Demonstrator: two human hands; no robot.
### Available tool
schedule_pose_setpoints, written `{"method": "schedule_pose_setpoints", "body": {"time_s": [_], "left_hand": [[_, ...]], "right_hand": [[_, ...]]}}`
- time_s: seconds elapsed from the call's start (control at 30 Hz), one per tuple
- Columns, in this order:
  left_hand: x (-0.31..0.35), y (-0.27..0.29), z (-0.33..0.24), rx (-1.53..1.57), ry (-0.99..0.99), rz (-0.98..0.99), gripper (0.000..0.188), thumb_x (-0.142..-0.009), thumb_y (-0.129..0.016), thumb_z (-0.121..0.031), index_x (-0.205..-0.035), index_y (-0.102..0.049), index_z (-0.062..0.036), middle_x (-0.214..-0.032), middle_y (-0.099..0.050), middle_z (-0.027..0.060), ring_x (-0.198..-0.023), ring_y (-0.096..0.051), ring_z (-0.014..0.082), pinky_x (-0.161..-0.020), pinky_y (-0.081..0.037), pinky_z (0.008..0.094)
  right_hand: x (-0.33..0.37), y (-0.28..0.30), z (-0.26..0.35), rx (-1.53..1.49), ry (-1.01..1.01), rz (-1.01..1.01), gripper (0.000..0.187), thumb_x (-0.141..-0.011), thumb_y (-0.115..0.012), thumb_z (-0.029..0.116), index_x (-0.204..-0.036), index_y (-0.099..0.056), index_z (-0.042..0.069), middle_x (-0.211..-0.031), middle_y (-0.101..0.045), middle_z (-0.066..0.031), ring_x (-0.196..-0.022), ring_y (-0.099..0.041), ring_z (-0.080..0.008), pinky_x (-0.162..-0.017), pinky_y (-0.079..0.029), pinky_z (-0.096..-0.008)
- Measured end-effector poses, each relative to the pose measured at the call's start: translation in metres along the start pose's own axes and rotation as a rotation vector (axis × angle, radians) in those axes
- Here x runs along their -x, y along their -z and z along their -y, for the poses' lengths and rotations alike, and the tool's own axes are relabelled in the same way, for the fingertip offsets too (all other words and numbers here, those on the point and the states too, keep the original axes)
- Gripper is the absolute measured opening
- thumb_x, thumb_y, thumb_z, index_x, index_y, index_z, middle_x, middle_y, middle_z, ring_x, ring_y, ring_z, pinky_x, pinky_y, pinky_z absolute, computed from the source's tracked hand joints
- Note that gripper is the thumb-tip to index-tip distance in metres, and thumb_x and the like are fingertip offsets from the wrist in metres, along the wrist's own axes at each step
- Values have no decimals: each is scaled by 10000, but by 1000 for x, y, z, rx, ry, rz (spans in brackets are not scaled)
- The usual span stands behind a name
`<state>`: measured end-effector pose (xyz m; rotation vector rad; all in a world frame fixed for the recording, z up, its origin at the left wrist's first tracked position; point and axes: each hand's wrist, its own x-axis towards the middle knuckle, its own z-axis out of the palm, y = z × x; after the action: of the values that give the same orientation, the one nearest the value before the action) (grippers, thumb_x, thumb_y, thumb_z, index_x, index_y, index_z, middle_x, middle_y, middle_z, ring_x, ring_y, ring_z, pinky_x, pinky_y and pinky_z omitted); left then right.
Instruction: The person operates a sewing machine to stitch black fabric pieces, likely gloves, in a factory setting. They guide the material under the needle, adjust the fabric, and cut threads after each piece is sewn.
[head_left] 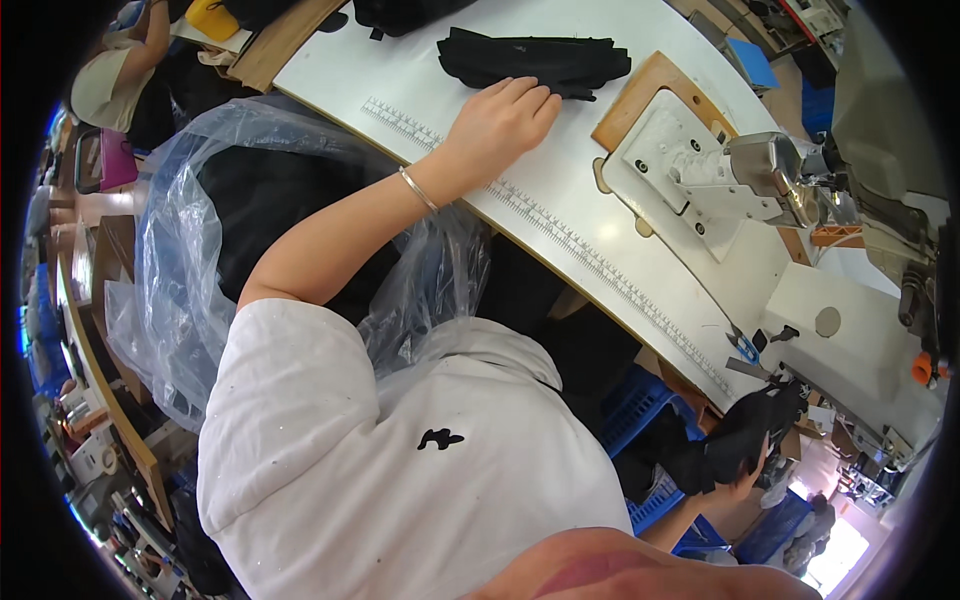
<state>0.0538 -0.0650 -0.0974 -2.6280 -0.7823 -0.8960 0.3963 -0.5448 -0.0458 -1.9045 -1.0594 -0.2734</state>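
My left hand (pixel 505 125) lies at the near edge of a folded stack of black fabric (pixel 530 62) on the white table. Its fingers are bent over the stack's edge and closed on it, the fingertips partly hidden. At the lower right, my right hand (pixel 742 482) holds a bunched piece of black cloth (pixel 750 430) beside the table's near corner. Cloth covers most of those fingers. More dark fabric hangs below, over a blue plastic basket (pixel 655 505).
A sewing machine (pixel 770 175) stands at the right of the white table (pixel 560 180), with a ruler strip (pixel 600 265) along the near edge. Small blue-handled snips (pixel 743 345) lie near the machine. A clear plastic bag (pixel 180 230) with black fabric sits left. Another person (pixel 120 75) is at far left.
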Motion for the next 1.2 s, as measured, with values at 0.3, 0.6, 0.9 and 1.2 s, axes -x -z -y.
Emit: {"method": "schedule_pose_setpoints", "body": {"time_s": [0.3,0.6,0.9,1.2], "left_hand": [[-2,-6,13,51,-23,-54,351,-866,-678,-91,-1212,-694,-36,-1184,-710,110,-1133,-683,264,-931,-574,385],[-80,-7,19,149,306,308,253,-924,-742,-249,-1106,-735,-73,-1122,-657,110,-916,-705,309,-785,-566,433],[-97,-26,42,110,320,464,411,-889,-780,-249,-1245,-691,-66,-1192,-664,113,-1158,-628,320,-959,-545,426],[-97,-21,38,310,246,328,456,-887,-744,-160,-1320,-647,-55,-1186,-662,158,-1120,-645,345,-973,-525,435]], "right_hand": [[-64,-59,58,187,442,217,587,-805,-469,-109,-1379,-588,-84,-1416,-613,-252,-1319,-589,-426,-1157,-420,-510],[-140,-132,105,200,872,194,322,-929,-596,77,-1226,-690,-10,-1319,-682,-231,-1259,-627,-476,-1051,-509,-520],[-180,-202,101,204,774,36,513,-808,-565,-92,-1251,-744,94,-1352,-679,-124,-1297,-616,-359,-1074,-493,-464],[-179,-205,102,310,836,-55,373,-843,-654,-13,-1172,-781,110,-1305,-696,-118,-1236,-643,-340,-1051,-508,-470]]}}
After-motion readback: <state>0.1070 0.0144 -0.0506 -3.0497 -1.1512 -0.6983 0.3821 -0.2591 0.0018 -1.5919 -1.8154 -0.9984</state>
